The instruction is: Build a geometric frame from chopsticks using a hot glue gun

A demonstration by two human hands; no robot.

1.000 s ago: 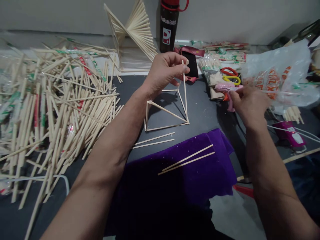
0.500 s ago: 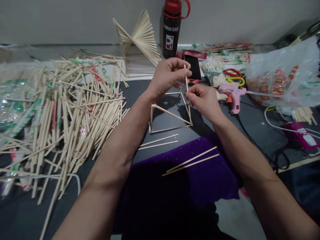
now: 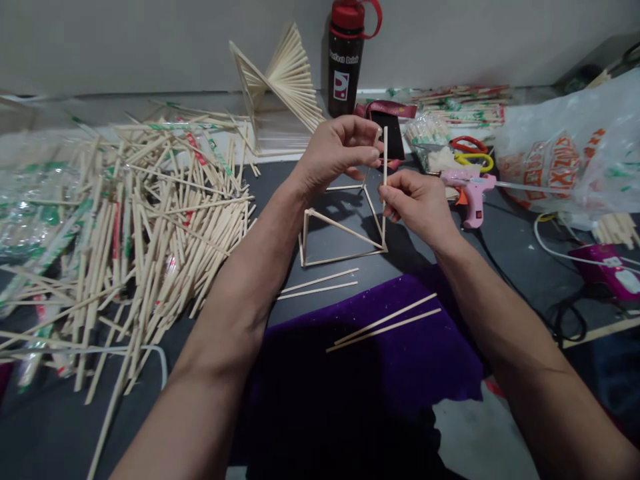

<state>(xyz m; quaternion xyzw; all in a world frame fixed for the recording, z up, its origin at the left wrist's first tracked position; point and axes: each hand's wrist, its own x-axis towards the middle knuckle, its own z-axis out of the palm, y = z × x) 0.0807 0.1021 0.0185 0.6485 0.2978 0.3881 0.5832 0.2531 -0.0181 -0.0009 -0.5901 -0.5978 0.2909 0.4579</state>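
My right hand (image 3: 413, 200) pinches an upright wooden stick (image 3: 385, 153) at the frame's right corner. My left hand (image 3: 343, 150) is closed, thumb against fingers, just left of the stick's upper part; a small pale piece shows at its fingertips, too small to name. Below both hands stands a stick frame (image 3: 345, 257), with a slanting stick from its upper left corner down to the right corner. Two loose sticks (image 3: 320, 290) lie in front of the frame, and two more sticks (image 3: 385, 330) rest on the purple cloth (image 3: 400, 380).
A large pile of sticks (image 3: 200, 220) covers the left side. Behind stand a twisted stick model (image 3: 293, 80) and a dark bottle (image 3: 345, 67). Rightward are a pink glue gun (image 3: 473, 193), scissors (image 3: 473, 160), a plastic bag (image 3: 560, 160) and a magenta device (image 3: 603, 270) with cables.
The upper end of the stick in my right hand has moved right, away from my left fingertips, and it now stands nearly vertical. The whole view has shifted slightly.
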